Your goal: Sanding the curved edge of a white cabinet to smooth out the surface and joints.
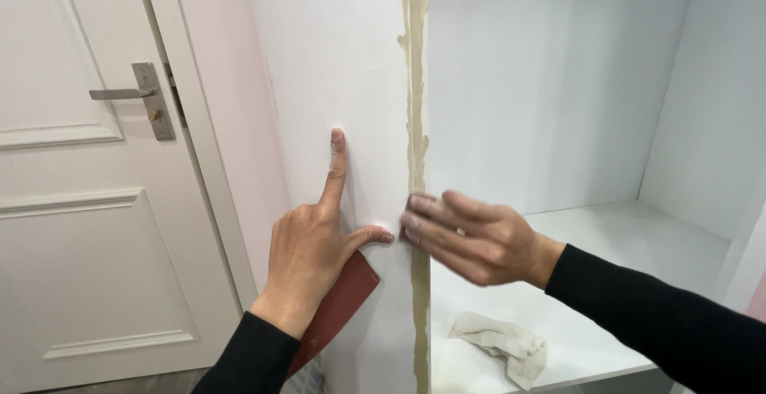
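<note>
at the front edge of a white cabinet panel (335,67), both hands work close together. the left hand (307,254) lies flat against the panel's outer face, index finger pointing straight up and pressed on the surface, thumb stretched right toward the edge, the other fingers curled in. a dark red sheet of sandpaper (339,302) sits tucked under the left palm and wrist, against the panel. the right hand (471,234) reaches in from the right, fingers pressed together and laid over the panel's front edge, where a yellowish strip of filler (415,83) runs top to bottom. something dark shows under the right fingertips; cannot tell what it is. the left thumb tip and right fingertips are just beside each other, nearly touching. inside the cabinet, a crumpled white rag (503,346) lies on the shelf (606,242), below the right forearm. left of the cabinet stands a white door (72,226) with a metal handle (132,92).
</note>
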